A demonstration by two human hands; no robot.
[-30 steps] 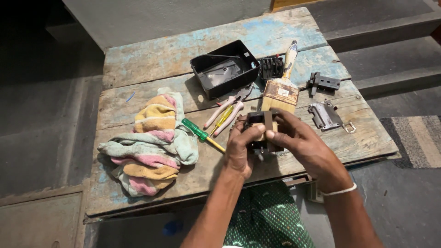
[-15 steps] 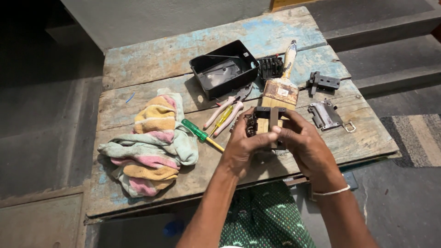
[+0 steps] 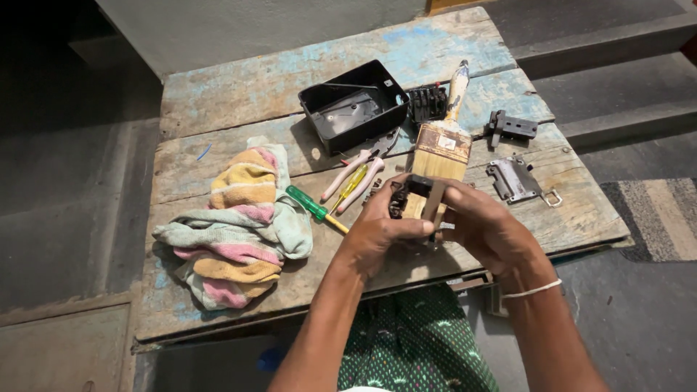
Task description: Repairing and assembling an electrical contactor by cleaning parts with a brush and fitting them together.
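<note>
Both my hands hold one small black electrical part [image 3: 408,194] with metal bits, just above the near middle of a worn wooden table [image 3: 239,94]. My left hand [image 3: 380,231] grips its left side with thumb across the front. My right hand [image 3: 485,225] closes on its right side; its fingers hide most of the part. A wide paintbrush [image 3: 444,141] lies right behind the part, bristles toward me.
A black open box [image 3: 353,106] stands at the back middle, a black ribbed piece [image 3: 427,104] beside it. Pink-handled pliers [image 3: 353,174] and a green-and-yellow screwdriver [image 3: 314,207] lie left of my hands. A striped cloth [image 3: 236,225] is bunched at the left. Metal plate [image 3: 514,179] and black bracket [image 3: 512,126] lie right.
My hands have shifted slightly on the black part and turned it a little; it stays held above the same spot. Nothing on the table has moved.
</note>
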